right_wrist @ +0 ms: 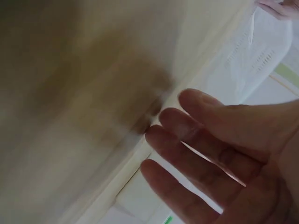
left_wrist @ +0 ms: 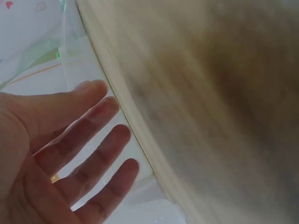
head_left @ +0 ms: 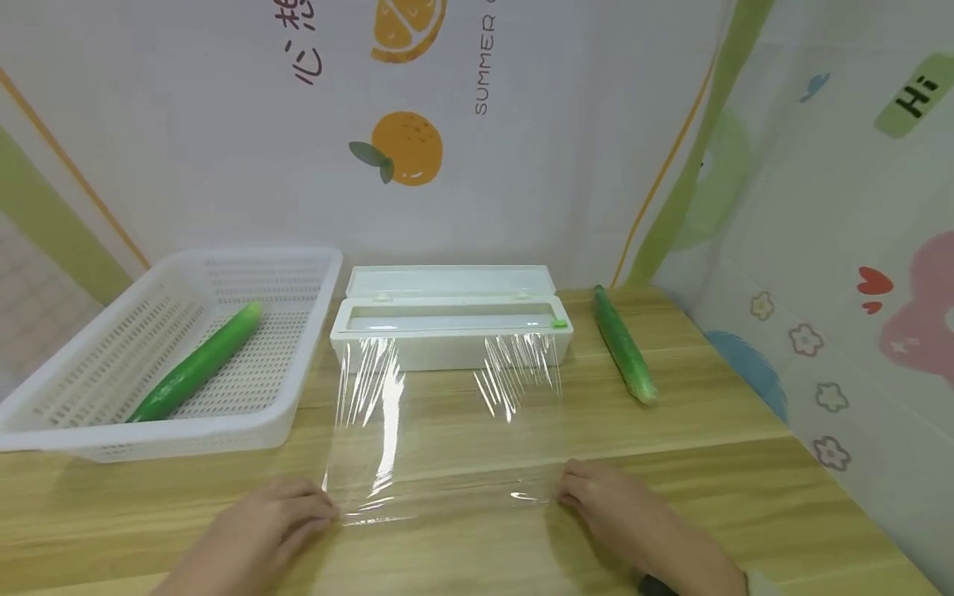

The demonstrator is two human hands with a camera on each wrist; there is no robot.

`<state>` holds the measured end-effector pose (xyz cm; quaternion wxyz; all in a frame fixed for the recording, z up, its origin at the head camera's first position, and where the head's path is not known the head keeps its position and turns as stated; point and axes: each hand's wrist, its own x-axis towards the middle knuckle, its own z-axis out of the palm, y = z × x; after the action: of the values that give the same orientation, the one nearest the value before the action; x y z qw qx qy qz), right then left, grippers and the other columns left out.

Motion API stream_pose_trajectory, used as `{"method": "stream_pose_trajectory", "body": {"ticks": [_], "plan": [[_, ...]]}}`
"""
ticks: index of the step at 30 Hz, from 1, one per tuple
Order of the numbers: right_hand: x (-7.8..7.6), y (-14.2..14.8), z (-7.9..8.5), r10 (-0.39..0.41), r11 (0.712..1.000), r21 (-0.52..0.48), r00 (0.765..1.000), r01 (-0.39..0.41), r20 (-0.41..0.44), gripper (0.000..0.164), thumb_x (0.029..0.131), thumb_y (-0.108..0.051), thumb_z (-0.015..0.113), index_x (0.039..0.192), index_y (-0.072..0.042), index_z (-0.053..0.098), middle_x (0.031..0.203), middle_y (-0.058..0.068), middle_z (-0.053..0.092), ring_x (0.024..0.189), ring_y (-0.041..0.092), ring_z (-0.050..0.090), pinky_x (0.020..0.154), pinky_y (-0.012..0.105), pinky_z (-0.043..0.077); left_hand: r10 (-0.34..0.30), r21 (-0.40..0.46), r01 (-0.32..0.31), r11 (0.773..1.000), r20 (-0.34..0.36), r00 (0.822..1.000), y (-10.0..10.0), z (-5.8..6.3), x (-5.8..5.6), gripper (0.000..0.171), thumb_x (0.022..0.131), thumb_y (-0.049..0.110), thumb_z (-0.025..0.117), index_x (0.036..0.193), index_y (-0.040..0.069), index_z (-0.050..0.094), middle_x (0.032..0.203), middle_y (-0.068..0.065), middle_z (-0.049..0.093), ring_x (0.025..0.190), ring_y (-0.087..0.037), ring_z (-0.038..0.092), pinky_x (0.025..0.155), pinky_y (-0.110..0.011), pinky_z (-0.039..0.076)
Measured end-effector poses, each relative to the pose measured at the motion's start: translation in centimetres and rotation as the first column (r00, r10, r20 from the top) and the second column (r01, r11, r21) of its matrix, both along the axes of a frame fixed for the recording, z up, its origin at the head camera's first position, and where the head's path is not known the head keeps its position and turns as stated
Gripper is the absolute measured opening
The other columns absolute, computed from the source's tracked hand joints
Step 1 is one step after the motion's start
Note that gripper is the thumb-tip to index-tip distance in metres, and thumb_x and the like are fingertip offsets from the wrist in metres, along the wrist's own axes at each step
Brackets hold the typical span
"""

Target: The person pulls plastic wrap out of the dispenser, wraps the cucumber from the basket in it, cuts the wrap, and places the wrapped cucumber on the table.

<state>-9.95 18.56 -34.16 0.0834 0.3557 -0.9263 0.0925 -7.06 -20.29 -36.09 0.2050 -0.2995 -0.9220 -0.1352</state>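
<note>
A sheet of cling film (head_left: 447, 439) stretches toward me from a white cling film dispenser box (head_left: 450, 354), whose lid (head_left: 450, 281) stands raised at the back. My left hand (head_left: 272, 523) pinches the film's near left corner between thumb and index finger. At the near right corner, my right hand (head_left: 622, 509) pinches it the same way. In the left wrist view the other fingers of the left hand (left_wrist: 74, 154) are spread apart. The right wrist view shows the right hand (right_wrist: 219, 149) with its thumb close to the index fingertip. Wrinkles run down the film below the box's front edge.
A white plastic basket (head_left: 298, 372) with one cucumber (head_left: 204, 362) in it stands on the left. Another cucumber (head_left: 624, 348) lies on the wooden table (head_left: 715, 488) right of the box. A printed curtain (head_left: 522, 190) hangs behind, and a patterned wall covering borders the right side.
</note>
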Motion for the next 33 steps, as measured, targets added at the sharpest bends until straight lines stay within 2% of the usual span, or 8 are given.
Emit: {"method": "stream_pose_trajectory", "body": {"ticks": [7, 15, 19, 21, 24, 26, 30, 33], "plan": [[-0.3, -0.5, 0.7, 0.015, 0.996, 0.092, 0.997, -0.022, 0.078, 0.011, 0.089, -0.019, 0.06, 0.083, -0.013, 0.067, 0.078, -0.011, 0.052, 0.07, 0.001, 0.048, 0.064, 0.022, 0.049, -0.014, -0.021, 0.019, 1.0, 0.209, 0.978, -0.1, 0.3, -0.2, 0.005, 0.085, 0.027, 0.066, 0.081, 0.027, 0.069, 0.091, 0.016, 0.061, 0.082, -0.004, 0.06, 0.069, -0.029, 0.054], [0.1, -0.6, 2.3, -0.003, 0.989, 0.147, 0.98, -0.026, 0.198, 0.017, 0.089, -0.027, 0.06, 0.076, -0.019, 0.066, 0.069, -0.015, 0.047, 0.061, -0.001, 0.041, 0.057, 0.023, 0.043, -0.171, -0.001, 0.181, 0.984, 0.317, 0.933, -1.8, 1.1, -0.5, 0.009, 0.089, 0.027, 0.061, 0.096, 0.027, 0.067, 0.098, 0.016, 0.058, 0.087, 0.0, 0.056, 0.069, -0.026, 0.052], [-0.5, -2.1, 4.1, 0.03, 0.986, 0.157, 0.982, -0.06, 0.188, 0.015, 0.09, -0.024, 0.059, 0.08, -0.016, 0.066, 0.071, -0.011, 0.057, 0.063, 0.002, 0.05, 0.056, 0.023, 0.045, -0.086, 0.017, 0.089, 0.996, 0.476, 0.875, -2.7, 3.0, -0.7, 0.018, 0.092, 0.031, 0.055, 0.105, 0.024, 0.065, 0.097, 0.015, 0.063, 0.084, 0.005, 0.054, 0.066, -0.024, 0.051], [-1.0, -3.5, 5.7, 0.056, 0.986, 0.142, 0.979, -0.085, 0.196, 0.015, 0.092, -0.024, 0.057, 0.088, -0.013, 0.067, 0.08, -0.006, 0.064, 0.069, 0.004, 0.056, 0.061, 0.024, 0.049, -0.093, 0.084, 0.063, 0.995, 0.421, 0.902, -2.9, 4.1, -1.1, 0.016, 0.091, 0.024, 0.058, 0.104, 0.021, 0.066, 0.094, 0.012, 0.066, 0.08, 0.006, 0.055, 0.063, -0.022, 0.05], [-2.2, -6.4, 8.1, 0.089, 0.99, 0.081, 0.957, -0.115, 0.276, 0.022, 0.094, -0.029, 0.053, 0.102, -0.013, 0.067, 0.092, -0.004, 0.068, 0.077, 0.003, 0.06, 0.069, 0.022, 0.051, -0.067, 0.175, 0.025, 0.984, 0.239, 0.969, -3.4, 6.4, -2.1, 0.017, 0.087, 0.012, 0.063, 0.101, 0.021, 0.067, 0.091, 0.011, 0.068, 0.077, 0.007, 0.057, 0.061, -0.019, 0.05], [-3.1, -8.7, 9.4, 0.114, 0.991, 0.021, 0.928, -0.129, 0.354, 0.028, 0.096, -0.033, 0.05, 0.111, -0.015, 0.064, 0.102, -0.005, 0.068, 0.086, 0.004, 0.062, 0.077, 0.023, 0.051, -0.002, 0.232, -0.041, 0.972, 0.18, 0.984, -3.9, 8.1, -3.1, 0.018, 0.087, 0.011, 0.064, 0.1, 0.023, 0.068, 0.091, 0.011, 0.07, 0.076, 0.007, 0.059, 0.061, -0.019, 0.05], [-5.2, -13.8, 10.6, 0.22, 0.976, -0.102, 0.887, -0.195, 0.406, 0.031, 0.098, -0.032, 0.046, 0.117, -0.015, 0.062, 0.11, -0.004, 0.066, 0.097, 0.005, 0.061, 0.083, 0.02, 0.049, 0.147, 0.243, -0.222, 0.944, 0.291, 0.945, -6.1, 10.5, -5.5, 0.017, 0.093, 0.02, 0.056, 0.108, 0.021, 0.066, 0.1, 0.001, 0.07, 0.083, 0.011, 0.056, 0.066, -0.023, 0.049], [-6.5, -17.7, 10.3, 0.303, 0.951, -0.176, 0.877, -0.254, 0.373, 0.03, 0.097, -0.027, 0.048, 0.119, -0.009, 0.061, 0.116, 0.001, 0.064, 0.099, 0.007, 0.061, 0.083, 0.015, 0.048, 0.221, 0.193, -0.326, 0.925, 0.424, 0.878, -8.0, 11.0, -7.2, 0.031, 0.097, 0.03, 0.048, 0.119, 0.012, 0.059, 0.116, -0.018, 0.062, 0.099, -0.01, 0.061, 0.073, -0.04, 0.05]]}}
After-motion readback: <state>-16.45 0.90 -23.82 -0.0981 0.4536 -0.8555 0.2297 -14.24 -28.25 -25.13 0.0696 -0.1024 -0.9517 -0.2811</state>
